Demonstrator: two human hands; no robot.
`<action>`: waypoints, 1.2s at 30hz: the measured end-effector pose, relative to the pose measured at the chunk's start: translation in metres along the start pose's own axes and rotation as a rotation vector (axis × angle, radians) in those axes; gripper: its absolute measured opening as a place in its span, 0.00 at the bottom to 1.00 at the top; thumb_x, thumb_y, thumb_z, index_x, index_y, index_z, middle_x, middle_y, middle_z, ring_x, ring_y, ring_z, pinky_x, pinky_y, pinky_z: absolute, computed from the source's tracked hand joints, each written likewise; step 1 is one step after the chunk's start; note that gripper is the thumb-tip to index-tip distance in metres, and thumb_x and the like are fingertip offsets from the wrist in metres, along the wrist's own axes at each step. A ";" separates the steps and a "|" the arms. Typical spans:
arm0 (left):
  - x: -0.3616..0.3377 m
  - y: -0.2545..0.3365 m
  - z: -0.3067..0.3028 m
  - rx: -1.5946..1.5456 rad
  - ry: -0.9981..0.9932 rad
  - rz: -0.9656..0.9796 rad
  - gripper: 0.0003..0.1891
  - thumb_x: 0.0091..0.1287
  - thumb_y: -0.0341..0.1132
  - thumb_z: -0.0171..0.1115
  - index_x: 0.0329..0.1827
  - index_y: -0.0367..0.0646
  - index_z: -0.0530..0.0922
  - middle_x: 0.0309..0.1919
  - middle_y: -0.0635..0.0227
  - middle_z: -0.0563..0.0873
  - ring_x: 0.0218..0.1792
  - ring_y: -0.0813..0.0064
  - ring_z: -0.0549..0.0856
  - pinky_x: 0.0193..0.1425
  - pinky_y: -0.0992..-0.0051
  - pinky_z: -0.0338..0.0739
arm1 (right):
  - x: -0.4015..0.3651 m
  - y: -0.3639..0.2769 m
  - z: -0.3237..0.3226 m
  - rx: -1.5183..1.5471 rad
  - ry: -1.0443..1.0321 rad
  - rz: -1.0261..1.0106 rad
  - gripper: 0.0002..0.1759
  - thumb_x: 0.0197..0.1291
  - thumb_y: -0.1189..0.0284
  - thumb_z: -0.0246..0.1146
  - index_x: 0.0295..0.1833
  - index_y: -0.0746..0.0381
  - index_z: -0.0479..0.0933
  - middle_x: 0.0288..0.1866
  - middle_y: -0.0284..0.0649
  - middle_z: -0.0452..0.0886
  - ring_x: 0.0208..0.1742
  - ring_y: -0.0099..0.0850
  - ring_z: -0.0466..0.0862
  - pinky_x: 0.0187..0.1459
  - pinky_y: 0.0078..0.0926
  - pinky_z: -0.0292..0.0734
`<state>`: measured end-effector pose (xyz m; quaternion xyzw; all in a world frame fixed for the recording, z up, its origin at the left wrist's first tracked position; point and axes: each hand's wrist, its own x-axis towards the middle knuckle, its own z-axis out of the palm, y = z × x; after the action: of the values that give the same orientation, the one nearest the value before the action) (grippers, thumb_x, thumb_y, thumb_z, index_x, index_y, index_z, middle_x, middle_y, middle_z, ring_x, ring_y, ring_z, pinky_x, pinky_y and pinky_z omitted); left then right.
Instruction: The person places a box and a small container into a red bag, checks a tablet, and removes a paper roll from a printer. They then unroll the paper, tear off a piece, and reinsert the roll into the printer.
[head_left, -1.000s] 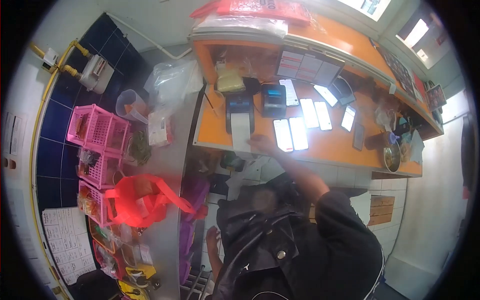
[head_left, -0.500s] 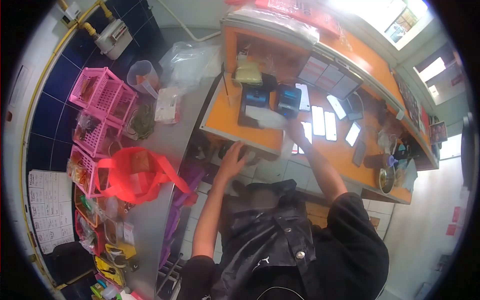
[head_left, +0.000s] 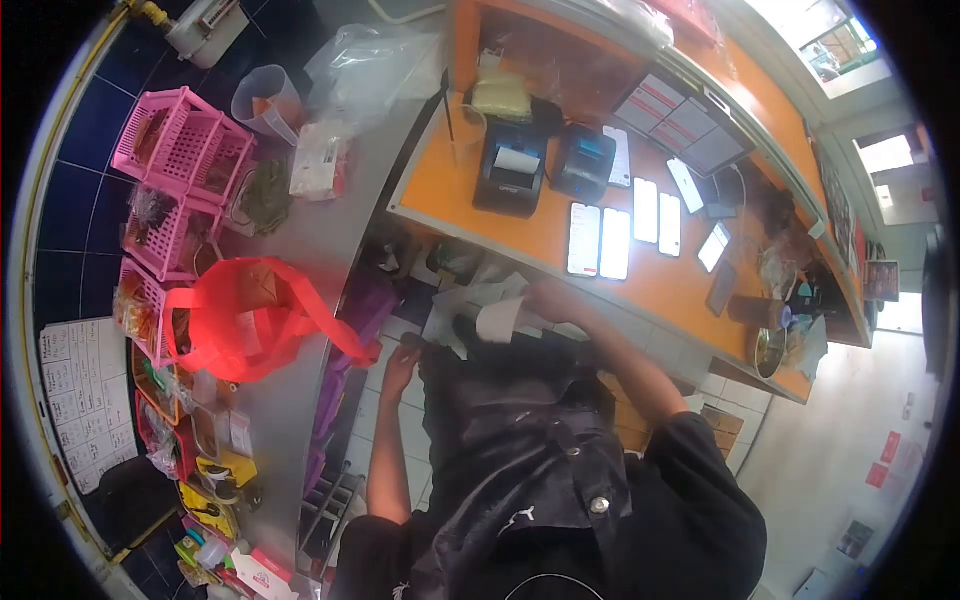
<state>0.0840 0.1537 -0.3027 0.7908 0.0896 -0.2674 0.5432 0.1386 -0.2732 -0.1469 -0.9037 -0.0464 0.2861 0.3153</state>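
My right hand [head_left: 550,302] is closed on a white paper slip [head_left: 500,320], which hangs below the counter edge in front of my apron [head_left: 530,430]. Lower and to the left, my left hand [head_left: 401,368] is beside the apron; its fingers are too small and dim to read. On the orange counter [head_left: 460,225] stands a black receipt printer [head_left: 508,185] with a short piece of white paper in its top. A second dark printer [head_left: 582,165] is right of it. Several lit phones [head_left: 616,245] lie farther right.
A red bag [head_left: 240,325] sits on the metal table [head_left: 300,260] at left, near pink baskets [head_left: 185,160] and a clear plastic jug [head_left: 268,100]. Purple crates [head_left: 345,385] are under that table. At the counter's right end stands a metal bowl [head_left: 768,352].
My right hand has drawn the paper slip away from the printer, down toward my body. My left hand has moved down and left from the counter edge. The view has shifted slightly.
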 end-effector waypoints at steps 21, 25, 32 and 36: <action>-0.211 -0.164 0.025 -0.426 0.100 -0.681 0.20 0.72 0.45 0.61 0.64 0.54 0.77 0.55 0.70 0.84 0.50 0.69 0.83 0.53 0.57 0.75 | 0.016 0.032 -0.190 0.098 0.777 0.222 0.54 0.64 0.69 0.64 0.84 0.64 0.35 0.67 0.66 0.73 0.60 0.59 0.82 0.60 0.50 0.79; -0.181 -0.160 0.023 -0.446 0.060 -0.561 0.20 0.71 0.44 0.61 0.64 0.52 0.77 0.55 0.69 0.84 0.51 0.68 0.84 0.55 0.56 0.75 | -0.003 0.027 -0.205 -0.041 0.738 0.393 0.56 0.61 0.71 0.64 0.86 0.53 0.34 0.68 0.67 0.71 0.57 0.60 0.84 0.54 0.53 0.82; -0.165 -0.137 -0.006 -0.308 0.181 -0.389 0.20 0.72 0.43 0.61 0.64 0.51 0.77 0.56 0.68 0.84 0.51 0.65 0.85 0.52 0.57 0.76 | 0.010 0.035 -0.222 -0.375 0.958 0.303 0.56 0.61 0.72 0.61 0.86 0.56 0.32 0.70 0.68 0.68 0.59 0.61 0.82 0.53 0.51 0.82; -0.181 -0.158 -0.016 -0.198 0.159 -0.309 0.19 0.72 0.43 0.60 0.64 0.53 0.77 0.55 0.69 0.84 0.51 0.65 0.85 0.50 0.57 0.76 | 0.014 0.031 -0.229 -0.361 0.959 0.348 0.56 0.62 0.71 0.62 0.86 0.54 0.31 0.65 0.66 0.71 0.55 0.62 0.83 0.53 0.51 0.83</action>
<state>-0.1309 0.2575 -0.3322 0.7289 0.2785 -0.2742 0.5620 0.2719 -0.4184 -0.0263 -0.9670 0.2048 -0.1230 0.0887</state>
